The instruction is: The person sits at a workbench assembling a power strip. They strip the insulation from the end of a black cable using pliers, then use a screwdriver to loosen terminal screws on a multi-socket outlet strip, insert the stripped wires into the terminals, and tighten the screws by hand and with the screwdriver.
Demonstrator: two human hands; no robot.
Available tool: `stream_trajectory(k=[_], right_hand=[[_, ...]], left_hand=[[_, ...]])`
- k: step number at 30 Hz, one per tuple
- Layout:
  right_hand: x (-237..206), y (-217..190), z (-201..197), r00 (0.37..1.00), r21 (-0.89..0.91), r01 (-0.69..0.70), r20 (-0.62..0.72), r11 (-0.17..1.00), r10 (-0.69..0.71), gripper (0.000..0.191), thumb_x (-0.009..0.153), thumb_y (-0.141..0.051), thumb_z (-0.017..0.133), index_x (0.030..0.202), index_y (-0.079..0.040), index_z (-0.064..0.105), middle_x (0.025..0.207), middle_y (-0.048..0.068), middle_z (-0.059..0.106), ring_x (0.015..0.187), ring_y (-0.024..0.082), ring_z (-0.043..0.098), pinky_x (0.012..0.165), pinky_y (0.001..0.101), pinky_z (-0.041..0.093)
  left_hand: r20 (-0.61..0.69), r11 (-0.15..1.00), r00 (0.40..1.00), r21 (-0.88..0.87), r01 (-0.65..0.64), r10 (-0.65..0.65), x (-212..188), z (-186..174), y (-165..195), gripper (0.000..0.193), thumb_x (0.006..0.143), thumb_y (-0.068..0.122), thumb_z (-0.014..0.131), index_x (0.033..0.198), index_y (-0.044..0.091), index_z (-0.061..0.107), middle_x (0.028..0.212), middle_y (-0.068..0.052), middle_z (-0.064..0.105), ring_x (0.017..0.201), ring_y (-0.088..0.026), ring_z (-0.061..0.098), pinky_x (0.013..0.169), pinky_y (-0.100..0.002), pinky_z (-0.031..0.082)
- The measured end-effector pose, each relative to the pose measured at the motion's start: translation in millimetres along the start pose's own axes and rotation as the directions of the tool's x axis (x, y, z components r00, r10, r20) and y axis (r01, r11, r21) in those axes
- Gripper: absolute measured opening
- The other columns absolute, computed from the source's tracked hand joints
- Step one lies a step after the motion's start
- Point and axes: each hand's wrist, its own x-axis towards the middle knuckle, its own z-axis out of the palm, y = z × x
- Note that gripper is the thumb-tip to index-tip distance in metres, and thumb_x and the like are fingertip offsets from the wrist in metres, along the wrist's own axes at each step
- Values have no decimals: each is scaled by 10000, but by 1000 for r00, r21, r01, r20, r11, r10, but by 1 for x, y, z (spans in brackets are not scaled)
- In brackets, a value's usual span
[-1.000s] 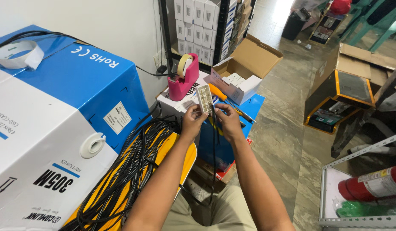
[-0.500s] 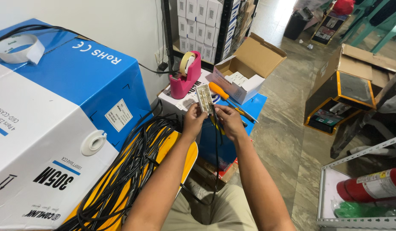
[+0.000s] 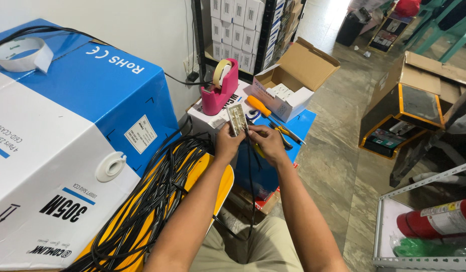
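Observation:
My left hand (image 3: 228, 142) holds a small white rectangular plastic piece (image 3: 237, 119) upright by its lower end. My right hand (image 3: 266, 143) is next to it, fingers pinched at the piece's lower right edge on a thin black cable (image 3: 250, 181) that hangs down between my forearms to my lap. Both hands are in front of a white box with a pink tape dispenser (image 3: 220, 88) on it.
A large blue and white cable box (image 3: 67, 151) stands at the left with a tape roll (image 3: 21, 54) on top. A heap of black cable (image 3: 152, 201) lies on a yellow chair. An orange-handled screwdriver (image 3: 258, 107), pliers (image 3: 282, 132) and an open cardboard box (image 3: 293, 75) are ahead. Shelf with fire extinguisher (image 3: 439, 221) right.
Both hands have stayed at the same spot holding the white piece; only the fingers of my right hand shifted slightly on the cable.

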Motion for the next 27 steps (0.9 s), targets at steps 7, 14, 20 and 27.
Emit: stream_trajectory(k=[7,14,20,27], right_hand=[[-1,1,3,999,-91,-37,-39,995,34,206,943,-89,716,1134,-14,733,896,20,696,751,77,587,657,241,473],[-4,-6,7,998,-99,30,-51,995,-35,266,939,-115,737,1175,-18,662,872,29,678,755,85,611,672,239,506],[-9,-8,13,993,-238,62,-83,969,-84,405,927,-115,721,1322,-53,660,894,29,682,738,69,600,643,236,482],[-6,3,15,965,-324,200,-99,925,-243,400,916,-113,731,1304,-30,679,1044,14,725,813,64,647,717,226,549]], left_hand=[[-22,999,1000,34,14,-13,4,2,-15,382,840,44,751,1189,9,600,1030,-75,741,944,-121,703,829,-286,565],[64,975,995,-208,85,-73,3,5,-16,385,951,13,633,1313,19,500,1182,-78,672,1091,-137,658,943,-295,519],[192,859,978,-485,165,-79,5,6,-20,374,983,-24,559,1346,21,483,1233,-72,640,1145,-140,623,997,-299,492],[191,898,979,-414,146,-71,0,10,-20,392,972,-20,597,1333,20,449,1198,-105,641,1084,-169,653,968,-325,514]])
